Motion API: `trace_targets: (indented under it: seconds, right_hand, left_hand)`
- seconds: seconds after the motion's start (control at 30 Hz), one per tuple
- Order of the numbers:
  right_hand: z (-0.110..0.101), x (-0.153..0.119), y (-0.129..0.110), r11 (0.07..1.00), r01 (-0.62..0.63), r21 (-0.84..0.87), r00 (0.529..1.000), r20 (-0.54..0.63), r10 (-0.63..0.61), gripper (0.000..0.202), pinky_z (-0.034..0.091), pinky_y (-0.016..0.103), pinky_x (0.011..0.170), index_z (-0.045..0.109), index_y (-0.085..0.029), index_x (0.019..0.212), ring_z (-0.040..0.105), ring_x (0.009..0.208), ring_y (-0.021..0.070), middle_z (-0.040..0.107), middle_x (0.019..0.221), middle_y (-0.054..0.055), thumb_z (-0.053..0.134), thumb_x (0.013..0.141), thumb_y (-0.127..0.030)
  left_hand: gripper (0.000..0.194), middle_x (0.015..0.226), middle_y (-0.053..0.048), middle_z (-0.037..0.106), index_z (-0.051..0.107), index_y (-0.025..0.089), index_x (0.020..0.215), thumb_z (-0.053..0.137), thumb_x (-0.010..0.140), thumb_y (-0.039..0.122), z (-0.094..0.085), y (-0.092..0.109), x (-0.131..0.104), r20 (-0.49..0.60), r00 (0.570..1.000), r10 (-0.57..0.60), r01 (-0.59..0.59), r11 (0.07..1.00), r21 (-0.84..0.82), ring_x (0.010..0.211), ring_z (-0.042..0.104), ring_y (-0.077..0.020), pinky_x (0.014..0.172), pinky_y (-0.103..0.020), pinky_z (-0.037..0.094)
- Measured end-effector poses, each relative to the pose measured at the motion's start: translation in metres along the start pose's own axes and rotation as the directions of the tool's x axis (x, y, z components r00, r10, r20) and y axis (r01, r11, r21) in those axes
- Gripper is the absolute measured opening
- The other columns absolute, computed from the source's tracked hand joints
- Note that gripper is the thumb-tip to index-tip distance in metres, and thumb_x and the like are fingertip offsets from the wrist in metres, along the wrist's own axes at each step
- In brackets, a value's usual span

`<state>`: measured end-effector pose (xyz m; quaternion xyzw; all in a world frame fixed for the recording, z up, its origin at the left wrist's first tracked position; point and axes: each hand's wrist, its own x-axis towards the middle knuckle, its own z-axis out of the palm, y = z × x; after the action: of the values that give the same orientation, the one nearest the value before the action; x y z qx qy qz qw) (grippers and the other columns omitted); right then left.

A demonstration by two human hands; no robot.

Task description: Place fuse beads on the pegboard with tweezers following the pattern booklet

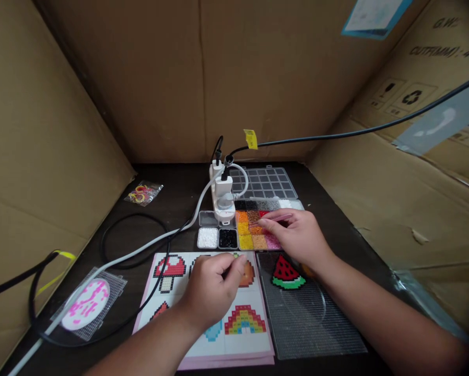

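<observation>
This is a makeshift craft corner: a dark desk point(336, 219) walled in by cardboard sheets point(140, 78), with a bead box point(254, 230), a pattern sheet point(242, 324), a clear pegboard point(308, 324) and a power strip point(222, 193).

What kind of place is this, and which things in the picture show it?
Probably a small bead-craft station, walled in with cardboard. A sorted bead box sits on the dark table, beside a pattern sheet and a pegboard bearing a watermelon design.
</observation>
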<state>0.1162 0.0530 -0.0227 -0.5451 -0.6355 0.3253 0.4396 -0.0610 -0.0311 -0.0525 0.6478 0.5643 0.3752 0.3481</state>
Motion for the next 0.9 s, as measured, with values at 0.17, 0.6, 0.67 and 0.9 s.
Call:
trace_targets:
  seconds: [0.17, 0.6, 0.67, 0.9]
  right_hand:
    - [0.002, 0.001, 0.004, 0.999, -0.044, 0.005, 0.999, 0.023, 0.044, 0.018, 0.054, 0.03, 0.056, 0.07, -0.016, 0.066, 0.067, 0.06, 0.0181, 0.073, 0.065, 0.007, 0.075, 0.065, -0.033]
    - [0.003, -0.001, -0.001, 0.994, -0.106, 0.015, 0.994, 0.026, 0.105, 0.015, 0.055, 0.03, 0.059, 0.07, -0.016, 0.067, 0.068, 0.063, 0.0187, 0.073, 0.067, 0.007, 0.075, 0.065, -0.03]
    - [0.004, -0.002, -0.003, 0.993, -0.117, 0.005, 0.993, 0.025, 0.117, 0.014, 0.054, 0.03, 0.055, 0.07, -0.016, 0.066, 0.067, 0.06, 0.0181, 0.073, 0.066, 0.006, 0.074, 0.066, -0.03]
    - [0.002, -0.002, 0.0, 0.995, -0.098, -0.015, 0.994, 0.04, 0.098, 0.015, 0.054, 0.03, 0.054, 0.07, -0.016, 0.067, 0.067, 0.059, 0.0177, 0.073, 0.066, 0.007, 0.074, 0.067, -0.03]
  left_hand:
    - [0.048, 0.04, 0.003, 0.042, 0.038, 0.018, 0.048, 0.044, 0.091, 0.039, -0.001, 0.0, 0.0, 0.015, 1.0, -0.014, 0.014, 1.0, -0.007, 0.042, 0.039, -0.0091, 0.046, -0.023, 0.032]
    - [0.048, 0.043, 0.005, 0.032, 0.034, 0.017, 0.049, 0.045, 0.091, 0.038, 0.0, 0.0, 0.0, 0.003, 1.0, 0.011, -0.011, 1.0, -0.011, 0.045, 0.031, -0.0079, 0.047, -0.023, 0.027]
    - [0.048, 0.045, 0.005, 0.029, 0.032, 0.017, 0.05, 0.045, 0.091, 0.038, 0.001, -0.001, 0.0, -0.001, 1.0, 0.022, -0.022, 1.0, -0.01, 0.045, 0.029, -0.0077, 0.047, -0.023, 0.026]
    - [0.047, 0.046, 0.005, 0.031, 0.033, 0.017, 0.05, 0.046, 0.091, 0.037, 0.0, 0.0, 0.0, 0.01, 1.0, 0.014, -0.013, 1.0, -0.019, 0.046, 0.03, -0.0078, 0.047, -0.023, 0.026]
